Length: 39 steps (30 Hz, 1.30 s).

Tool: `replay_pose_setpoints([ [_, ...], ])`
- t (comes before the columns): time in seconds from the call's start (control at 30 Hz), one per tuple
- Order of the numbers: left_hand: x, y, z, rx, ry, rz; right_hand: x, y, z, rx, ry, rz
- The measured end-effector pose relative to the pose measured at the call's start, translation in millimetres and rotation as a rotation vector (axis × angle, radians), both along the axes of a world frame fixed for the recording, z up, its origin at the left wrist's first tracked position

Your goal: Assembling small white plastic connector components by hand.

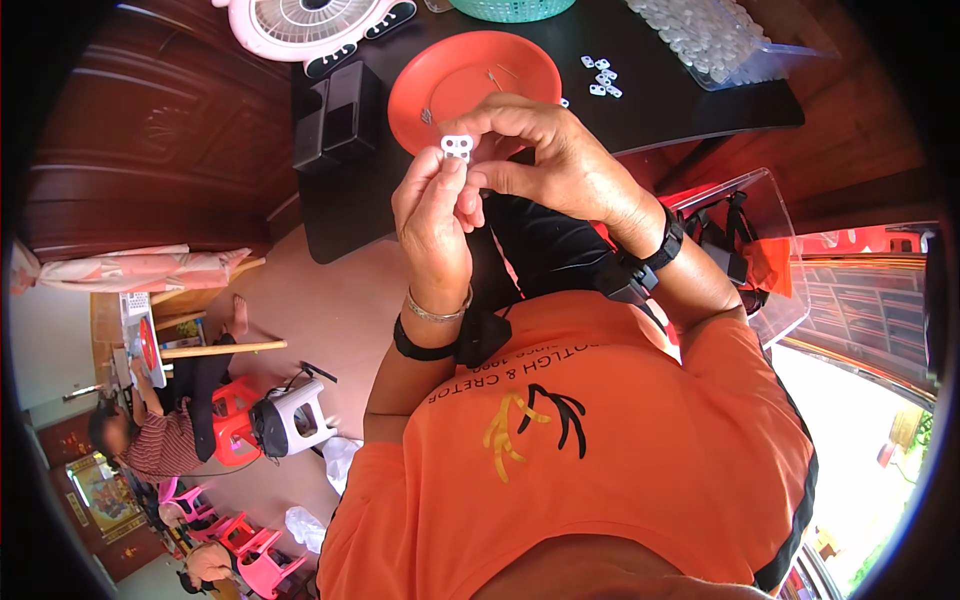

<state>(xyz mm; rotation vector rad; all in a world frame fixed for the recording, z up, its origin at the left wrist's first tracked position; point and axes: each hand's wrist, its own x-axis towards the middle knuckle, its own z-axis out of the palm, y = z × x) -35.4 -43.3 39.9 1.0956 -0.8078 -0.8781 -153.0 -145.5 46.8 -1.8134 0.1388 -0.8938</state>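
A small white plastic piece [457, 146] with dark round holes is pinched upright between the thumb and fingers of my left hand [435, 225]. From the right, my right hand [570, 160] curls around the same piece. Its index finger meets the upper edge, and its thumb lies close to my left fingertips. Whether anything tiny is between the right fingers is hidden. Just beyond both hands sits a round orange-red plate [440, 70], with a few thin metal bits [500, 76] on it. Several similar white pieces [603, 78] lie loose on the black table [655, 125], right of the plate.
A clear tray [735, 75] heaped with white pieces stands at the far right. Left of the plate are a dark box [350, 110] and a pink-white fan [310, 25]; a green basket [510, 8] is behind. A clear bin [780, 290] is by my right arm. Another person [165, 440] sits at left.
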Motion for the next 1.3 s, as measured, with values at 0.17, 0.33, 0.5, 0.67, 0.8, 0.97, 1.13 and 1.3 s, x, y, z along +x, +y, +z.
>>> replay_pose_setpoints([
  [0.17,-5,2,-3,0.005,0.023,0.004,2,1,-3,-0.102,-0.012,-0.062],
  [0.33,-8,0,-10,-0.052,0.139,0.064,2,2,-4,-0.145,0.001,-0.069],
  [0.5,-5,-4,-11,-0.018,0.191,0.046,2,3,-7,-0.189,0.038,-0.092],
  [0.67,-7,-2,-11,0.002,0.113,0.078,4,13,-7,-0.348,0.058,-0.240],
  [0.8,-3,2,-14,0.052,0.009,0.057,6,18,-9,-0.468,0.036,-0.326],
  [0.97,1,5,-12,0.043,0.039,0.090,6,21,-12,-0.451,0.080,-0.314],
  [1.13,0,6,-9,0.026,-0.005,0.083,7,22,-11,-0.448,0.074,-0.309],
  [1.3,1,6,-14,-0.032,-0.011,0.068,7,23,-8,-0.462,-0.010,-0.322],
])
